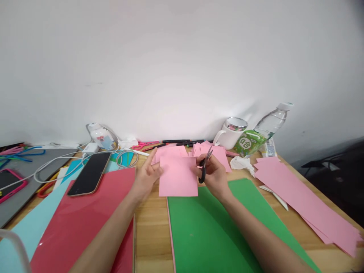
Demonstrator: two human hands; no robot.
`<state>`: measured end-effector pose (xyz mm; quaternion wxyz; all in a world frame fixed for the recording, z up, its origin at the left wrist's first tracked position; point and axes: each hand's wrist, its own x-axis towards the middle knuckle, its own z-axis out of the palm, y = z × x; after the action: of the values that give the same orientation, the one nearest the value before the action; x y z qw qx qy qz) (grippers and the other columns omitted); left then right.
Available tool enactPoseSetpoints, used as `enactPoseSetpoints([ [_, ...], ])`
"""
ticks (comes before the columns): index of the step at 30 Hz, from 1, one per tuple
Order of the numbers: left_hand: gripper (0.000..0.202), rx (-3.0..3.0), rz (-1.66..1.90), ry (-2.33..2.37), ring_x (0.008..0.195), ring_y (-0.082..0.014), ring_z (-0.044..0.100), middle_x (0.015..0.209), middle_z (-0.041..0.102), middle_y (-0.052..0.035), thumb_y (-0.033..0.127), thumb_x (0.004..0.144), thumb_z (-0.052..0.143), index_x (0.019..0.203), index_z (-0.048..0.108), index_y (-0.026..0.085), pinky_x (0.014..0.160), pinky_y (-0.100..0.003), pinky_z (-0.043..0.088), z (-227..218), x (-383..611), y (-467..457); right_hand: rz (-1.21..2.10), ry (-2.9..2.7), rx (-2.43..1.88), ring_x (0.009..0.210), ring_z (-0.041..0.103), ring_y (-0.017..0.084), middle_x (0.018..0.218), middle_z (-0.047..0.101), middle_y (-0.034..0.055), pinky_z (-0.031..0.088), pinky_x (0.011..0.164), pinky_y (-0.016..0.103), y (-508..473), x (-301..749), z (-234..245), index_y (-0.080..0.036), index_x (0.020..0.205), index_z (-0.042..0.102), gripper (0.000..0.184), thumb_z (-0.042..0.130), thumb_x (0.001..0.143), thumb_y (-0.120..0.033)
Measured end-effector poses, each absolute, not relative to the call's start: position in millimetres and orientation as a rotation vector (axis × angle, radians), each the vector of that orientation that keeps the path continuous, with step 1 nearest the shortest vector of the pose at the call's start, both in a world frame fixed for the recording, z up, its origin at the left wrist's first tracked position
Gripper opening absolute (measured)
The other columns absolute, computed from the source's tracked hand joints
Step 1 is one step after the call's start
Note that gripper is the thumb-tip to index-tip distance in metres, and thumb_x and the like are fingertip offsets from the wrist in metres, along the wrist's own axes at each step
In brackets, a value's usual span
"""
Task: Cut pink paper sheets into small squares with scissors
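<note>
A square of pink paper (178,177) is held up between my hands, above the near edge of the pink sheets. My left hand (147,176) pinches its left edge with the thumb in front, the index finger stretched out. At the right edge, the fingers of my right hand (215,175) grip the same square. That hand also holds black-handled scissors (203,172), their blades pointing up and away. Behind the square lie more cut pink pieces (220,153). Below it is a large green sheet (212,231) on the wooden table.
To the left, a phone (90,174) lies on a red sheet (93,212), with a white cable (42,172) beyond. Along the wall are a white bottle (102,137), pens (173,141), a mug (231,134), a green packet (248,143) and a leaning water bottle (273,120). Pink strips (305,197) lie right.
</note>
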<state>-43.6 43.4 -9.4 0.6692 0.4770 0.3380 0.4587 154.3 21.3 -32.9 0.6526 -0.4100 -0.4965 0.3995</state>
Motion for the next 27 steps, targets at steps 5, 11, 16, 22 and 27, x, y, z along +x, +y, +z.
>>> enactPoseSetpoints([
  [5,0.076,1.047,1.13,0.827,0.052,-0.0074,0.058,0.06,0.065,0.0048,0.024,0.071,0.07,0.136,0.032,0.019,0.052,-0.016,0.045,-9.5,-47.9,46.8,1.069,-1.285,-0.845,0.063,0.046,0.009,0.072,0.05,-0.0031,0.039,0.052,0.02,12.5,153.5,-27.5,-0.022,0.09,0.056,0.036,0.074,0.06,-0.014],
  [11,0.068,1.118,1.022,0.82,0.066,-0.0173,0.066,0.081,0.073,-0.0043,0.024,0.07,0.069,0.131,0.039,0.021,0.063,-0.028,0.051,-12.4,-48.7,45.4,1.232,-1.012,-1.001,0.053,0.045,0.007,0.069,0.051,-0.0051,0.037,0.044,0.018,14.1,150.4,-28.0,-0.023,0.096,0.05,0.045,0.075,0.059,-0.025],
  [16,0.034,1.177,0.929,0.956,0.063,-0.0164,0.065,0.08,0.073,-0.0061,0.027,0.066,0.072,0.096,0.064,0.014,0.057,-0.024,0.049,-16.1,-44.8,42.8,1.192,-0.968,-1.075,0.048,0.042,0.006,0.059,0.05,-0.0084,0.032,0.042,0.017,13.4,138.1,-39.0,-0.022,0.104,0.048,0.054,0.075,0.058,-0.024],
  [22,0.026,1.213,0.846,1.171,0.056,-0.0177,0.063,0.071,0.071,-0.0052,0.033,0.061,0.074,0.076,0.068,0.013,0.049,-0.026,0.048,-17.9,-40.9,38.7,1.129,-1.002,-1.172,0.053,0.049,0.01,0.061,0.054,-0.0051,0.038,0.048,0.021,7.4,124.6,-48.9,-0.018,0.094,0.053,0.044,0.076,0.056,-0.024],
  [27,0.024,1.173,0.834,1.104,0.052,-0.0135,0.059,0.064,0.069,-0.0034,0.035,0.063,0.073,0.069,0.067,0.012,0.045,-0.022,0.043,-15.8,-44.6,41.1,1.199,-0.937,-1.149,0.051,0.048,0.008,0.065,0.057,-0.0035,0.039,0.044,0.019,12.3,133.3,-48.3,-0.018,0.09,0.056,0.038,0.075,0.057,-0.025],
])
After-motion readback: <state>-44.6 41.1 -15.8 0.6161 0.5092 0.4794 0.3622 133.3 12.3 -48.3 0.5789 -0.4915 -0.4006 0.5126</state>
